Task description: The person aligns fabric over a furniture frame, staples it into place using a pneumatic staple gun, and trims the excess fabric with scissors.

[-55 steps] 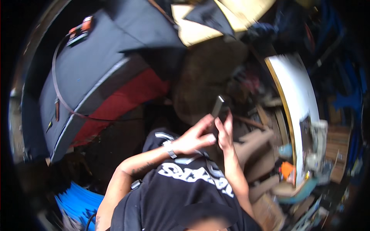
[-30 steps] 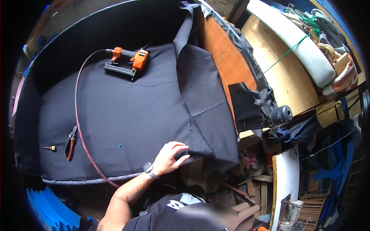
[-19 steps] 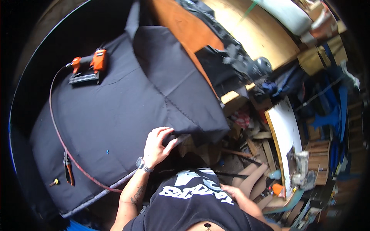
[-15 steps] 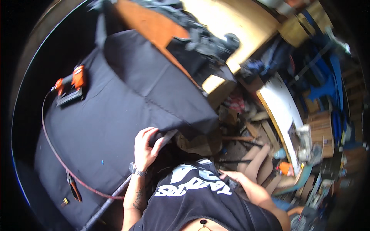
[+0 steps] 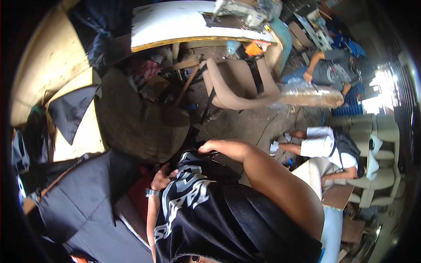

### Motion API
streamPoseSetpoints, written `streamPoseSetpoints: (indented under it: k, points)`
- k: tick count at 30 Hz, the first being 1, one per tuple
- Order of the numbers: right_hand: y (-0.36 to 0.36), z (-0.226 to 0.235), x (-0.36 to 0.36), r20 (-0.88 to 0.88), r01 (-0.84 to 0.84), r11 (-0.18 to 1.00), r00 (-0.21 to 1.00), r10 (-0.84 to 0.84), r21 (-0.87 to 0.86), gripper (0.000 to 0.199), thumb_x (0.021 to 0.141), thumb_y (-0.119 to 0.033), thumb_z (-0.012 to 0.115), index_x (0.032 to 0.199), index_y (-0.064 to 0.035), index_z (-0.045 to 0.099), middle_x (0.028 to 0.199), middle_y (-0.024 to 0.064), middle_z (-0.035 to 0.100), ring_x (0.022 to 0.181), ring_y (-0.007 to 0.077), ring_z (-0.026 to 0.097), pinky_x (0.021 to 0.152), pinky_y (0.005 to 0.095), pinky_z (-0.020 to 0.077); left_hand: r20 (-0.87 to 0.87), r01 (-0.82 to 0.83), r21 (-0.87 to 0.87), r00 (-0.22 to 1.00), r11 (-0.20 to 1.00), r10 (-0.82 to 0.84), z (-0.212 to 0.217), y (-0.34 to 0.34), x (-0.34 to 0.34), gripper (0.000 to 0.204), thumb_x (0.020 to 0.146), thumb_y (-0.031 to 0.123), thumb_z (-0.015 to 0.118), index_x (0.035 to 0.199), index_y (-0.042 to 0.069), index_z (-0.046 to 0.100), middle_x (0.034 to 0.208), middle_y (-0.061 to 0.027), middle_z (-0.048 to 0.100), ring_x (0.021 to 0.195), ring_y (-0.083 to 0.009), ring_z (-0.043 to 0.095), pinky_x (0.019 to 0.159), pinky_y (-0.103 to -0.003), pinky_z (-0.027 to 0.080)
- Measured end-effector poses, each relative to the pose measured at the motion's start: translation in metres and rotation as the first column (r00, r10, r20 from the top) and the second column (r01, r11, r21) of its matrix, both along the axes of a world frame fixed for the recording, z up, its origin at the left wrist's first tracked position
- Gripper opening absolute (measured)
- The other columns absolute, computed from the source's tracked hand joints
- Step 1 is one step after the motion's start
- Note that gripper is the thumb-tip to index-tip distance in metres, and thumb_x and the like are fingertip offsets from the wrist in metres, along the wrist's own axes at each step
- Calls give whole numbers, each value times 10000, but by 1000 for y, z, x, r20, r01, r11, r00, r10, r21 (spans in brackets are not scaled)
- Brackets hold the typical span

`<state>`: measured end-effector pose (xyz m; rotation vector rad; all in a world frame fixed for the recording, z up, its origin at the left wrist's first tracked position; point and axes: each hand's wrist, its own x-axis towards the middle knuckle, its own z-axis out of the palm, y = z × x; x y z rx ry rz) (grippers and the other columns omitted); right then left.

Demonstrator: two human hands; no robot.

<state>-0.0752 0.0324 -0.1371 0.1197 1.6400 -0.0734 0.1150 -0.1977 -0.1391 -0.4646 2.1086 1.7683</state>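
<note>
My left hand (image 5: 163, 177), with a watch at its wrist, is just in front of my black shirt (image 5: 210, 210). Its fingers are apart and slightly bent, with nothing seen in them. Left of it lies a large piece of black fabric (image 5: 83, 201) with seams and a folded edge. My right hand (image 5: 208, 146) is low by my waist, and its fingers are hidden there. Only an orange bit of a tool (image 5: 79, 259) shows at the lower left rim.
Ahead sits a dark brown padded piece (image 5: 131, 118), with a beige armchair frame (image 5: 232, 83) beyond it. A sewing machine (image 5: 254, 15) stands on a white table (image 5: 171, 26). Two people are to the right, one by a plastic-wrapped piece (image 5: 311, 96), another bending by sofas (image 5: 381, 162).
The view has swung to the right, taking most of the orange tool out of sight. My left hand has come off the black fabric's edge to the front of my shirt.
</note>
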Motion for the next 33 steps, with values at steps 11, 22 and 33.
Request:
streamPoseSetpoints:
  k: [11,22,33]
  points:
    - [48,-160,32,-118,317,865,914,-388,-389,377,863,-368,430,953,-70,643,854,88,640,730,216,591,674,387,470,-72,41,322,997,946,-19,110,-4,-74,129,903,100,590,792,36,570,701,91,490,640,-11,393,572,-179,319]
    - [61,-191,4,-106,327,897,922,-372,-298,375,862,-368,469,1030,-83,646,920,80,656,839,193,596,757,380,461,14,-71,204,997,976,70,88,-4,-40,149,884,160,628,872,14,598,758,35,565,714,-59,444,684,-215,383]
    - [-39,-182,-30,-139,129,967,977,-162,-218,376,852,-353,511,1081,-89,649,980,87,666,933,189,602,820,370,455,-90,-463,336,851,820,517,189,-40,15,238,883,114,592,1094,14,551,906,-35,584,826,-109,533,779,-251,425]
